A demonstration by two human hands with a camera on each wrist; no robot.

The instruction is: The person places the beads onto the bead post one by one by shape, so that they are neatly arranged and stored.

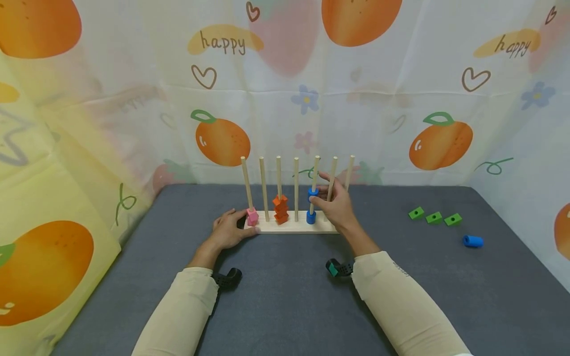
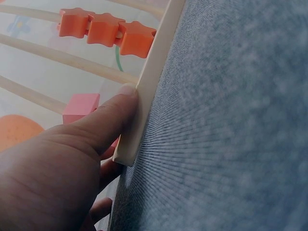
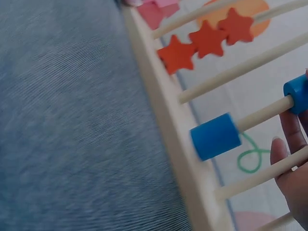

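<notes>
A wooden peg board (image 1: 285,227) with several upright pegs stands on the table. At its left end my left hand (image 1: 228,231) grips the base, thumb (image 2: 113,110) along the front edge and other fingers behind. Pink blocks (image 1: 252,216) sit on the leftmost peg beside that hand. Three orange star-shaped beads (image 1: 281,209) are stacked on the third peg from the left. My right hand (image 1: 337,207) pinches a blue cylinder (image 3: 297,95) threaded partway down the third peg from the right. Below it, another blue cylinder (image 3: 215,136) sits at the base of that peg.
On the right side of the grey table (image 1: 276,296), three green blocks with holes (image 1: 434,218) lie in a row. A loose blue cylinder (image 1: 473,241) lies on its side nearer me. A printed cloth (image 1: 365,109) hangs behind the table.
</notes>
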